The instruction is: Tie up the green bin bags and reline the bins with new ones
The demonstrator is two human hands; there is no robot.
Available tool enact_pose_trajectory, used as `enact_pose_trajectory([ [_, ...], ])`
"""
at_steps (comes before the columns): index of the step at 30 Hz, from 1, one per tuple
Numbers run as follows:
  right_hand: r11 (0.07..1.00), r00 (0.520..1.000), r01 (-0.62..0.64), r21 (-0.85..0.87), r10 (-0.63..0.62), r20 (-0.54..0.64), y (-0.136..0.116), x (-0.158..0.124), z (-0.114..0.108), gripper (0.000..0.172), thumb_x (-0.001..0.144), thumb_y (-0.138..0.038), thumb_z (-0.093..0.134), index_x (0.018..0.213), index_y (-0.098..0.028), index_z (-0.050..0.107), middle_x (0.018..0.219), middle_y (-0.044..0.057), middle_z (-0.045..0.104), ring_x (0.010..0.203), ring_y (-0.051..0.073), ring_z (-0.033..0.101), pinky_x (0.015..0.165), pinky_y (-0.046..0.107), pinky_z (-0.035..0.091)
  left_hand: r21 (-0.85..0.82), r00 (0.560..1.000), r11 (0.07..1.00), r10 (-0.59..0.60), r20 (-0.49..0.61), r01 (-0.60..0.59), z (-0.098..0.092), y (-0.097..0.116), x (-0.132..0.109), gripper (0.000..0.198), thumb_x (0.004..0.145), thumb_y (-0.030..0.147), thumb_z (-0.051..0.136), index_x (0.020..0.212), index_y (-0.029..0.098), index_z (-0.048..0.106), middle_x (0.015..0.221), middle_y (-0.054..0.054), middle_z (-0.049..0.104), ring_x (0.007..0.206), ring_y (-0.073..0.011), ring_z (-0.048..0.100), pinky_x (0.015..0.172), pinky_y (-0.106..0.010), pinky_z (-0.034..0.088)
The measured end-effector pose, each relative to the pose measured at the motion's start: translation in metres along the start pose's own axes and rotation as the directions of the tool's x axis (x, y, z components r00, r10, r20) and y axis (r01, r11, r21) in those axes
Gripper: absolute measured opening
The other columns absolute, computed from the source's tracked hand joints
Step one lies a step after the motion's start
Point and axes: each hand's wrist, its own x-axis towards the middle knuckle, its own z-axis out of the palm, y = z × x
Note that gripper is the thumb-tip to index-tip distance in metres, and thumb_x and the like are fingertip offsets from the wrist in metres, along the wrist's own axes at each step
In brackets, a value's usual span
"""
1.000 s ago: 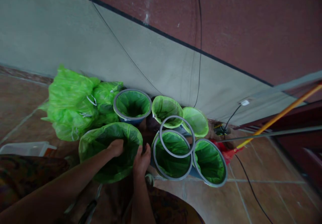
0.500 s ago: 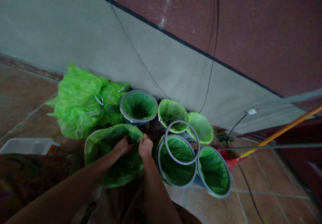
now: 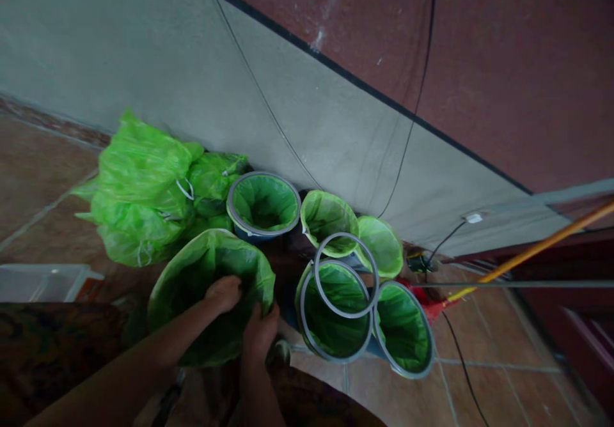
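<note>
Single head-worn view; steeply downward, close above the lined bin

A crumpled, translucent green bin liner is standing upright and gaping open at near left, its near-right rim bunching where the left hand and right hand are gripping it.

Both bare arms reach forward and down. The left forearm runs in long from the lower left. The left hand is knuckles-up, fingers curled under with the tips hidden, so its grip can't be made out. The right forearm comes up short from below. The right hand sits just beside the other, fingers pinched closed.
</note>
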Motion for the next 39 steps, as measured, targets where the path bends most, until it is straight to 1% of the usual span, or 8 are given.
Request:
enact_pose_trajectory([
  [6,0.994,0.994,0.104,0.04,-0.103,-0.027,-0.028,0.034,-0.02,0.053,0.098,-0.044,0.04,0.128,-0.004,0.057,0.128,0.026,0.063,0.122,0.03,0.059,0.102,0.041,0.046,0.043,0.974,0.995,-0.081,-0.211,0.092,0.005,0.011,-0.019,0.043,0.09,0.034,0.051,0.126,0.011,0.056,0.125,-0.017,0.067,0.114,-0.0269,0.066,0.095,-0.034,0.05],
  [11,0.971,0.963,0.198,0.132,-0.218,0.16,-0.04,0.061,-0.008,0.049,0.101,-0.037,0.031,0.123,-0.008,0.063,0.124,0.021,0.068,0.118,0.025,0.063,0.102,0.037,0.046,0.046,0.996,0.995,-0.084,0.015,0.084,0.018,0.02,-0.003,0.068,0.09,0.03,0.054,0.148,0.003,0.031,0.123,-0.024,0.068,0.116,-0.029,0.066,0.094,-0.035,0.05],
  [17,0.97,0.937,0.239,0.039,-0.241,0.254,-0.022,0.047,0.011,0.042,0.098,-0.023,0.035,0.131,-0.007,0.056,0.12,0.021,0.069,0.109,0.026,0.068,0.091,0.035,0.051,0.055,0.984,0.998,-0.004,0.178,-0.006,0.028,0.02,0.025,0.027,0.095,0.025,0.052,0.114,0.012,0.066,0.117,-0.017,0.071,0.112,-0.0243,0.067,0.096,-0.035,0.05],
  [23,0.967,0.971,0.194,-0.165,-0.166,0.173,-0.028,0.037,0.014,0.042,0.093,-0.016,0.038,0.132,-0.009,0.054,0.119,0.021,0.069,0.105,0.027,0.07,0.086,0.035,0.052,0.059,0.952,0.997,0.027,0.305,-0.047,0.036,0.015,0.021,0.025,0.093,0.036,0.06,0.105,0.015,0.067,0.105,-0.006,0.07,0.097,-0.0182,0.068,0.087,-0.04,0.056],
  [28,0.975,0.976,0.155,-0.162,-0.126,0.176,-0.028,0.036,0.009,0.046,0.092,-0.02,0.043,0.134,-0.002,0.051,0.122,0.027,0.066,0.108,0.032,0.068,0.089,0.04,0.051,0.052,0.951,0.991,0.103,0.291,-0.124,0.025,0.01,0.01,0.015,0.088,0.015,0.06,0.08,0.015,0.073,0.095,-0.009,0.076,0.096,-0.0212,0.071,0.085,-0.03,0.054],
  [34,0.914,0.913,0.404,-0.035,-0.4,0.082,-0.058,0.049,-0.007,0.039,0.094,-0.022,0.047,0.128,-0.006,0.058,0.126,0.022,0.063,0.122,0.029,0.055,0.102,0.043,0.043,0.033,0.992,0.993,0.117,-0.049,-0.115,-0.023,0.016,-0.01,0.034,0.096,0.026,0.04,0.1,0.018,0.072,0.108,-0.011,0.074,0.102,-0.022,0.069,0.091,-0.03,0.05],
  [37,0.846,0.834,0.529,0.06,-0.532,0.147,-0.084,0.061,-0.002,0.033,0.096,-0.017,0.04,0.112,-0.014,0.069,0.117,0.013,0.069,0.113,0.022,0.059,0.1,0.036,0.044,-0.043,0.885,0.988,0.112,-0.453,-0.147,-0.06,0.018,-0.013,0.034,0.097,0.028,0.039,0.107,0.018,0.07,0.109,-0.009,0.072,0.1,-0.0189,0.067,0.092,-0.027,0.049],
  [39,0.8,0.767,0.594,0.079,-0.594,0.242,-0.097,0.069,0.008,0.034,0.097,-0.015,0.039,0.11,-0.016,0.071,0.112,0.01,0.071,0.109,0.02,0.06,0.099,0.032,0.044,-0.004,0.82,0.989,0.12,-0.559,-0.148,-0.081,0.013,-0.007,0.035,0.097,0.027,0.04,0.114,0.018,0.069,0.114,-0.008,0.072,0.107,-0.0204,0.065,0.098,-0.029,0.047],
])
